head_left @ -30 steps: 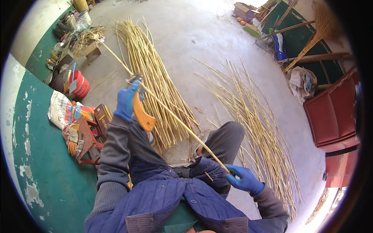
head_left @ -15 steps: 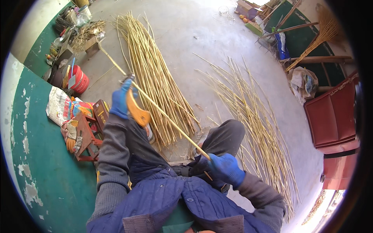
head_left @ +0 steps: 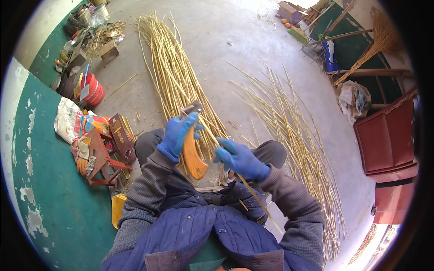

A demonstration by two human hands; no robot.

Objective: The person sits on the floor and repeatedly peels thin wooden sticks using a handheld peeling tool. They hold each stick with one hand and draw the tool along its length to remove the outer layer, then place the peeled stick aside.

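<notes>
Seated person, view straight down over a blue quilted vest (head_left: 199, 235) and grey knit sleeves. Both hands in blue gloves.

Left hand (head_left: 177, 134): fingers wrapped tight around the orange handle of a knife (head_left: 193, 156). Handle end points down toward the lap, metal end sticks up past the glove top at about the level of the stalk. Blade detail too small to tell.

Right hand (head_left: 240, 159): curled closed on 1 thin yellow stalk (head_left: 253, 194). Stalk runs diagonally from the knife's metal end, through the right glove, and on down-right past the right forearm. So the stalk sits across the lap, touching both the tool and the right hand. Hands are near each other, not touching.

Around them:
- Big bundle of yellow stalks (head_left: 174, 77) on the concrete floor (head_left: 235, 40), straight ahead of the knees, near end hidden behind the hands.
- Second lot of stalks (head_left: 294, 131), spread loosely, to the right, well apart from the bundle at the far end.
- Small red wooden stool (head_left: 101, 158) and a dark red box (head_left: 121, 137) just left of the left knee, printed sack (head_left: 68, 119) beside them.
- Red bucket (head_left: 95, 90) further left, up against the green wall (head_left: 54, 203).
- Yellow object (head_left: 118, 208) under the left elbow, can't tell what it is.
- Red cabinet (head_left: 384, 135) at right edge, broom (head_left: 379, 43) leaning upper right.
</notes>
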